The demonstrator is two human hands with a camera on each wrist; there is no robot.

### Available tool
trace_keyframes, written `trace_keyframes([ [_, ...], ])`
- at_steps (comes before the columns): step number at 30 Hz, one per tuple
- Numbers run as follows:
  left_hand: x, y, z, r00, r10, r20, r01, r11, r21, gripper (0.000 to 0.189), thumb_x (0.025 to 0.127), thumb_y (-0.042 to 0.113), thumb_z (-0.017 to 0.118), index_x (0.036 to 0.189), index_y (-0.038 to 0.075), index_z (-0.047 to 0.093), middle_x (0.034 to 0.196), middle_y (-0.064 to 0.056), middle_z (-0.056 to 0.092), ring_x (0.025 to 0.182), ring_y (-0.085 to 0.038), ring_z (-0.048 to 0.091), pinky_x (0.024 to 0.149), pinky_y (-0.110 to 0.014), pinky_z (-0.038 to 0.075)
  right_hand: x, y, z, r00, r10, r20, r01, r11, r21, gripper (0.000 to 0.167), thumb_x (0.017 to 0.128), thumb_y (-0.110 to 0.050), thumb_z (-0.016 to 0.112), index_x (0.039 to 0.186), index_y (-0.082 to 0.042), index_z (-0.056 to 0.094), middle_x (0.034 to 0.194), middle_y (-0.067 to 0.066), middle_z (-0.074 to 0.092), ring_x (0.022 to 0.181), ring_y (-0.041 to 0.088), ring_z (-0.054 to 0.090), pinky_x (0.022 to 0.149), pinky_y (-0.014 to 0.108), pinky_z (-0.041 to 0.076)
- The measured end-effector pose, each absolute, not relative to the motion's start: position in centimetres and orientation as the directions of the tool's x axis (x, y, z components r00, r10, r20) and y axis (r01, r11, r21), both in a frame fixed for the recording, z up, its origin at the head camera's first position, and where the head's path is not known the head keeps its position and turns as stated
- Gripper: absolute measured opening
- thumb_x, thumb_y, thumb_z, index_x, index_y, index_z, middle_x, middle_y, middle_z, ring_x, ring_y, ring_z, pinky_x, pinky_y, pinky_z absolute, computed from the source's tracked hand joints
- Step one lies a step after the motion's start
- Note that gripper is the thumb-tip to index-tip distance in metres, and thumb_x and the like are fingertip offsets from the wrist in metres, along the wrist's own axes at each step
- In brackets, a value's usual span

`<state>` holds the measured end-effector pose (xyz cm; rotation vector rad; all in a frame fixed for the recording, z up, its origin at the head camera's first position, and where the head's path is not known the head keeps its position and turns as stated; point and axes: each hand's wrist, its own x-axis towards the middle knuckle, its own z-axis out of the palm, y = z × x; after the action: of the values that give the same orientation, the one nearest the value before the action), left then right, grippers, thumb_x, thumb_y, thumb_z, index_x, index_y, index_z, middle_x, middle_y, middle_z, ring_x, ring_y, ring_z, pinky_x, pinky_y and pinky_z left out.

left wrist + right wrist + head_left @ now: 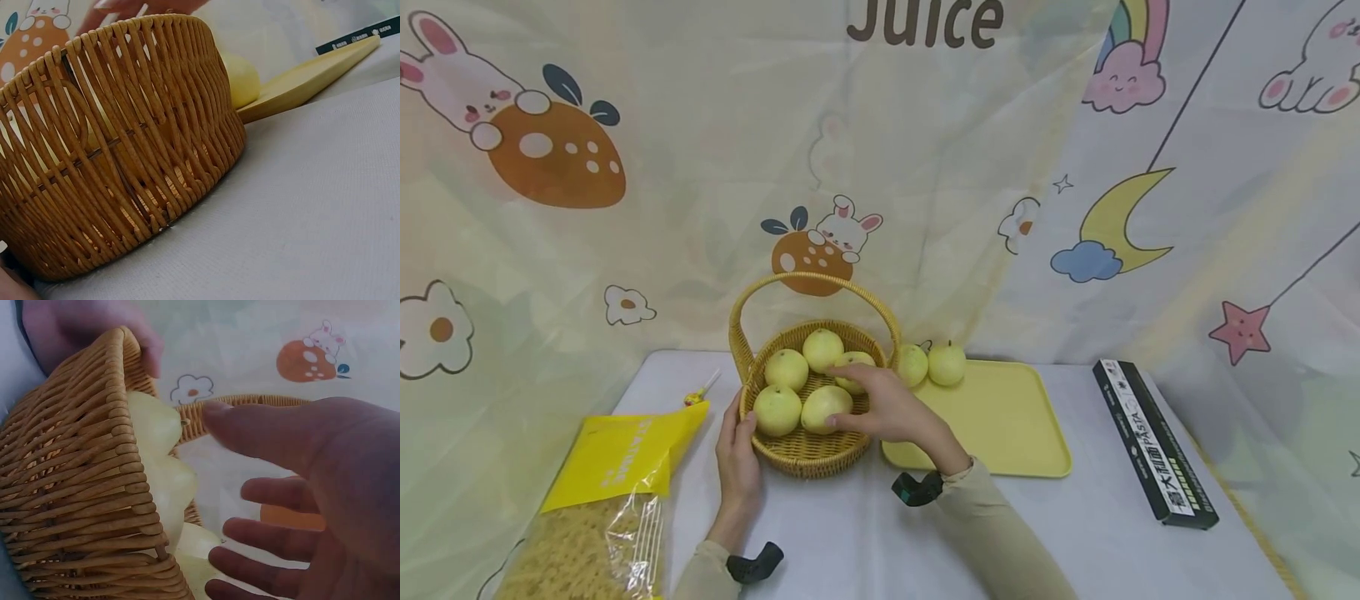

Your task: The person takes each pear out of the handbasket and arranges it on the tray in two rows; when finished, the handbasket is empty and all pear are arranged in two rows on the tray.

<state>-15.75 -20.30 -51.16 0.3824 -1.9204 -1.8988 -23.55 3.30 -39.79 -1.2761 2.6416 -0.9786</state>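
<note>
A woven wicker basket [811,460] with a tall arched handle holds several round pale yellow-green pears [777,409]. At its left side my left hand [739,462] grips the wall, with the thumb at the rim. My right hand [891,408] hovers over the right part of the basket, thumb and fingers spread apart. In the right wrist view a gap shows between this hand [350,487] and the pears [153,425]. The left wrist view is mostly filled by the basket's side [125,137]; the left hand is almost hidden there.
Two more pears [947,364] are by the back left corner of a yellow tray [1000,425] on the right. A black pasta box [1156,446] lies farther right. To the left are a yellow-topped bag [613,454] and a wrapped lollipop [696,397]. A printed cloth hangs behind.
</note>
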Motion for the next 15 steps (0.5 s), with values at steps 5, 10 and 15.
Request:
trace_keyframes([
  [5,-15.8,-20.3,-51.1,-0.877,-0.469,0.101,0.092,0.042,0.995,0.052,0.114,0.027,0.039,0.166,0.025,0.037,0.172,0.004,0.035,0.161,-0.018,0.027,0.135,-0.044,0.023,-24.0,2.6,-39.7,-0.651,-0.739,0.175,-0.688,0.476,-0.548,0.065,0.092,-0.039,0.083,0.148,-0.013,0.062,0.148,0.005,0.065,0.138,0.023,0.060,0.116,0.044,0.052],
  [10,-15.8,-20.2,-51.0,-0.880,-0.464,0.105,0.093,0.048,0.995,0.053,0.114,0.027,0.039,0.166,0.024,0.037,0.173,0.003,0.035,0.162,-0.019,0.027,0.136,-0.045,0.022,-24.9,1.4,-39.7,-0.647,-0.756,0.099,-0.675,0.508,-0.535,0.067,0.091,-0.040,0.085,0.147,-0.009,0.063,0.147,0.006,0.066,0.139,0.023,0.059,0.117,0.041,0.051],
  [15,-15.7,-20.2,-51.0,-0.878,-0.468,0.103,0.091,0.048,0.995,0.053,0.114,0.027,0.038,0.166,0.024,0.037,0.172,0.003,0.035,0.161,-0.019,0.027,0.136,-0.044,0.022,-25.8,0.3,-39.6,-0.638,-0.769,0.036,-0.667,0.529,-0.525,0.070,0.088,-0.035,0.089,0.146,-0.006,0.063,0.146,0.007,0.067,0.137,0.025,0.060,0.116,0.041,0.051],
])
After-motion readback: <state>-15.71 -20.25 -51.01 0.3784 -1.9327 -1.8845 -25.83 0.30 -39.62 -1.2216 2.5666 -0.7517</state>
